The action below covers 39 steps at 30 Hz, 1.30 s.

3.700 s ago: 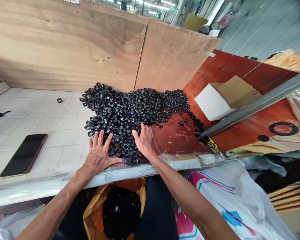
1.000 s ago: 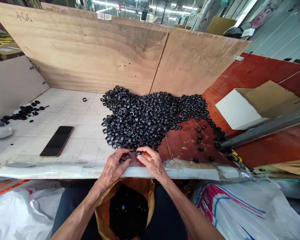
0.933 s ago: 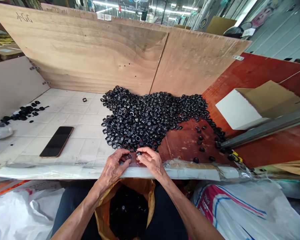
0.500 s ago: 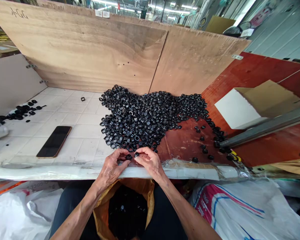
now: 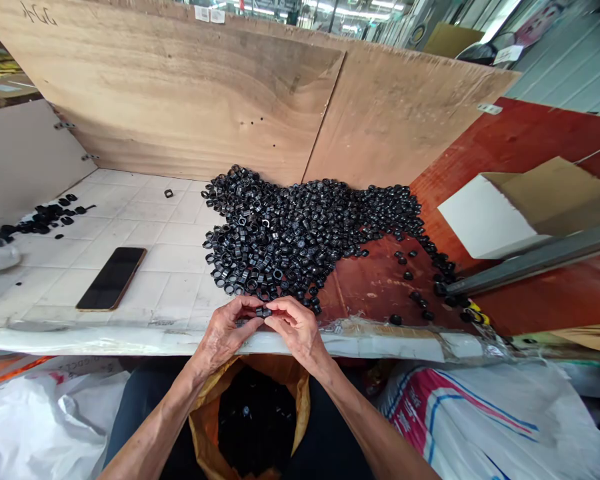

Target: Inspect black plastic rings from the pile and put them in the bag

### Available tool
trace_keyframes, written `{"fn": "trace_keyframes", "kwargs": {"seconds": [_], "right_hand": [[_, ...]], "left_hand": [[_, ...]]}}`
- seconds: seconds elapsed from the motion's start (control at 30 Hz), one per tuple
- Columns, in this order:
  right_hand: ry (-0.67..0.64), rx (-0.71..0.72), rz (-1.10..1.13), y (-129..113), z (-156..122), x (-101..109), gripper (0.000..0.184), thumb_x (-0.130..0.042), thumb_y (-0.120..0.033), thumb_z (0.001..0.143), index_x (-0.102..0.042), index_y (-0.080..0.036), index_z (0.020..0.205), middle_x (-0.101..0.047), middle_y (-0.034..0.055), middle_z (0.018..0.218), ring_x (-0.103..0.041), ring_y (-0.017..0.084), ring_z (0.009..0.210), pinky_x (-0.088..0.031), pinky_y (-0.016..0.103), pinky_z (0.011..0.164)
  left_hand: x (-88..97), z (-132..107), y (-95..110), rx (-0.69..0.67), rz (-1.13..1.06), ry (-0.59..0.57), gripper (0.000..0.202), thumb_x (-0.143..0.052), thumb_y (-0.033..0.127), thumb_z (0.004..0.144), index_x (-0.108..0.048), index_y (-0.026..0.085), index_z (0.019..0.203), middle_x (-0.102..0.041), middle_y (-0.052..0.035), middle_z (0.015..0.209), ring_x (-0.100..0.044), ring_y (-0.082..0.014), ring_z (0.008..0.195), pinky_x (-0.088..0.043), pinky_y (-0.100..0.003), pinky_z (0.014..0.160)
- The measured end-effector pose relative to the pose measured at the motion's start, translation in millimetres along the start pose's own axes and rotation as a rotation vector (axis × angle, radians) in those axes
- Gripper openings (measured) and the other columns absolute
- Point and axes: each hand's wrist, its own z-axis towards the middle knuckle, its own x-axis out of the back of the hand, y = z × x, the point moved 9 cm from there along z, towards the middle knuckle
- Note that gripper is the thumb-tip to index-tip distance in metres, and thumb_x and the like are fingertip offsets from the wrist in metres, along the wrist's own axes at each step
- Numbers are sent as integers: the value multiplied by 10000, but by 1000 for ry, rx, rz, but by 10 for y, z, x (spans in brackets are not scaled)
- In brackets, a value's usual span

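I have the left hand point(image 5: 226, 327) pinching a small black piece point(image 5: 259, 312) between thumb and fingertips, and the right hand point(image 5: 300, 328) pinching a second piece point(image 5: 267, 312) likewise. The two meet side by side near the table's white front edge point(image 5: 130, 340), just in front of the black pile point(image 5: 290, 233). Both look short and stubby; they're too small for me to tell whether they're joined.

Left hand point(image 5: 224, 328), right hand point(image 5: 296, 328) pinch small black parts point(image 5: 263, 312); black heap point(image 5: 290, 233) just beyond; phone point(image 5: 111, 280) farther left.
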Motion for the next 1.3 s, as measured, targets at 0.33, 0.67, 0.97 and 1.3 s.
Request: {"fn": "trace_keyframes", "kwargs": {"seconds": [0.33, 0.67, 0.97, 1.3], "right_hand": [[26, 13, -58, -82, 2, -20, 173, -707, -248, 877, -756, -224, 1041, -735, 60, 988, -718, 186, 846, -617, 284, 746], [-10, -11, -137, -81, 28, -94, 177, -643, -335, 949, -756, -198, 944, -710, 43, 820, -672, 143, 610, -559, 233, 566], [38, 6, -38, -86, 20, -126, 157, -634, -241, 947, -788, -217, 961, -698, 48, 894, -677, 163, 761, -569, 252, 666], [28, 28, 5, -130, 77, -110, 182, -676, -266, 916, -810, -244, 1037, -725, 66, 1025, -704, 188, 878, -571, 274, 701]], "left_hand": [[30, -1, 244, -240, 73, -16, 179, -702, 226, 952, -751, 249, 1122, -757, -47, 1136, -694, -197, 1099, -549, -343, 1003], [29, -4, 219, -252, 9, -34, 190, -699, 223, 961, -763, 252, 1137, -759, -53, 1149, -704, -196, 1079, -546, -340, 1003], [80, 14, 97, -216, -22, 10, 167, -742, 215, 925, -791, 253, 1080, -752, -59, 1134, -697, -201, 1076, -551, -346, 999], [121, 48, 82, -148, -109, 50, 145, -778, 231, 888, -792, 239, 1032, -771, -49, 1045, -707, -201, 1005, -571, -336, 947]]}}
